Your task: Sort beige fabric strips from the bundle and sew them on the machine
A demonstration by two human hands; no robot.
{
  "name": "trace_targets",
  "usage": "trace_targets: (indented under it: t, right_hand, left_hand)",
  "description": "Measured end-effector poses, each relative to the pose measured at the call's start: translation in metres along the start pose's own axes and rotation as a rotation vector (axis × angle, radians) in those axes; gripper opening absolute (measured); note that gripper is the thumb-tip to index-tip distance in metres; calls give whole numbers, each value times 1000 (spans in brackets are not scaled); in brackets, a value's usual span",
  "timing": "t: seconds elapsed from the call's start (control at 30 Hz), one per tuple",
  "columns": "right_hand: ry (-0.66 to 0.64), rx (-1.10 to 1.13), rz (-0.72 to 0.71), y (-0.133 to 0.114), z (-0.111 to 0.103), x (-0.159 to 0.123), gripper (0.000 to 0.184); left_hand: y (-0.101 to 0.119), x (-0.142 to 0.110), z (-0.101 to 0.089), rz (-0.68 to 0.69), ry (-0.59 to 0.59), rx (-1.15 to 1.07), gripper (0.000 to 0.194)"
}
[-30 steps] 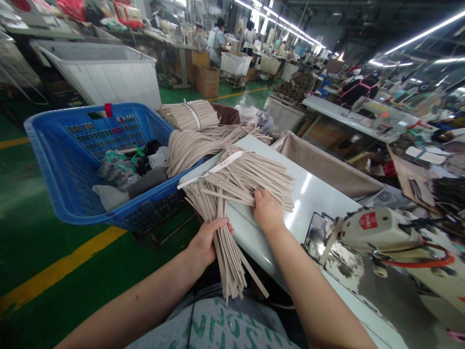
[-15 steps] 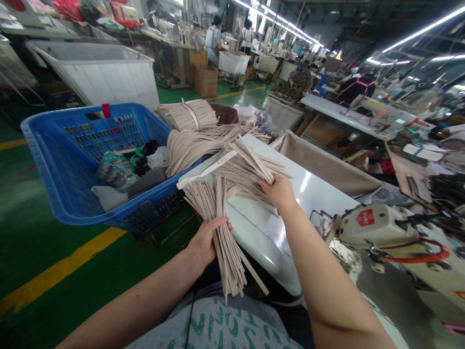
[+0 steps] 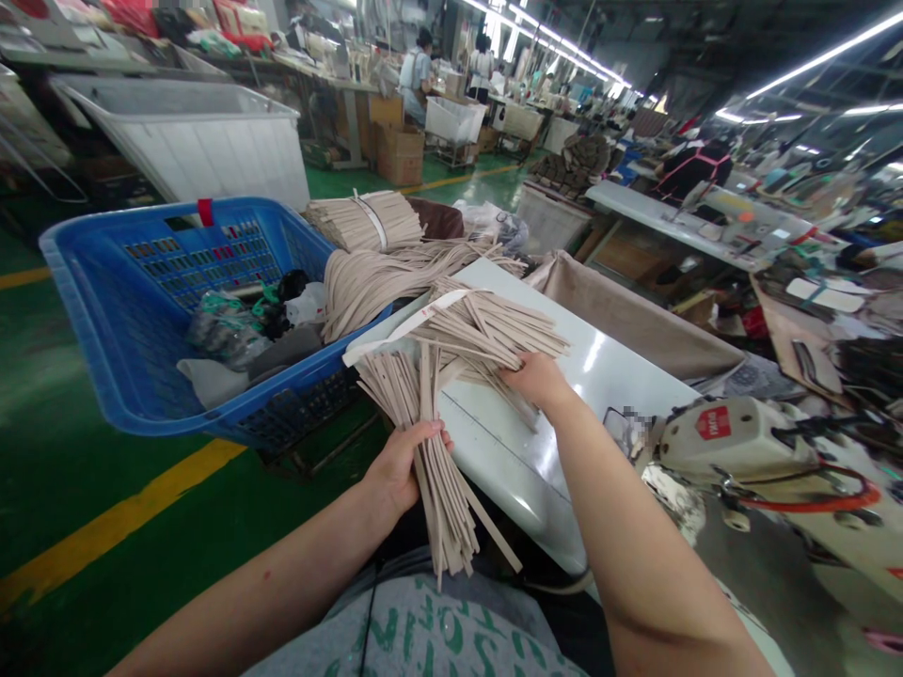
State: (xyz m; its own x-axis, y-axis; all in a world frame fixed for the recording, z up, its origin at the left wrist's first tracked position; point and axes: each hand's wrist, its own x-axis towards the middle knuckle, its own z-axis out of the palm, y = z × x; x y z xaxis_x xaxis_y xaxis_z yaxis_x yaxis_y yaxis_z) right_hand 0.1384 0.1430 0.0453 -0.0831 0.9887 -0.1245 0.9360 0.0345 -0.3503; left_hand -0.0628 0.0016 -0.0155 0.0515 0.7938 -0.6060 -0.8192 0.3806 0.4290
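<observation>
My left hand [image 3: 403,461] is wrapped round a bundle of thin beige strips [image 3: 448,517], which fans out above and below the fist over the table's near edge. More beige strips [image 3: 486,324] lie in a loose, crossed pile on the white tabletop [image 3: 508,461]. At the near right side of that pile, my right hand [image 3: 537,378] has its fingers closed on strip ends; the fingertips are partly hidden. A white paper band [image 3: 416,320] with faint red marks crosses the pile's left side, its marks partly covered by strips.
Left of the table stands a blue plastic basket [image 3: 99,320] with bagged items. Long beige strips [image 3: 367,291] and a tied bundle [image 3: 367,221] lie beyond. A sewing machine [image 3: 734,437] is at the right, a fabric-lined bin [image 3: 635,320] behind the table. Several people work farther back.
My right hand has lowered slightly towards me, and the strips it held up now lie flatter across the pile, over part of the paper band. My left hand has stayed in place.
</observation>
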Motion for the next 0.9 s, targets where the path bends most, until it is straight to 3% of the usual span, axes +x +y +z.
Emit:
trace_targets:
  t: [0.33,0.53,0.73,0.9]
  right_hand:
    - [48,320,-154,-1,-21,-20,33]
    - [20,39,13,-10,-3,-30,23]
    - [129,-143,-31,-15,27,-48,48]
    - [118,-180,-36,-18,33,-52,25]
  left_hand:
    - [-2,2,-3,9,-28,14,20]
    - [-2,2,-2,-10,-22,15,16]
    - [-2,1,-1,2,-25,19,18]
    - [-2,2,-3,-5,-31,6,20]
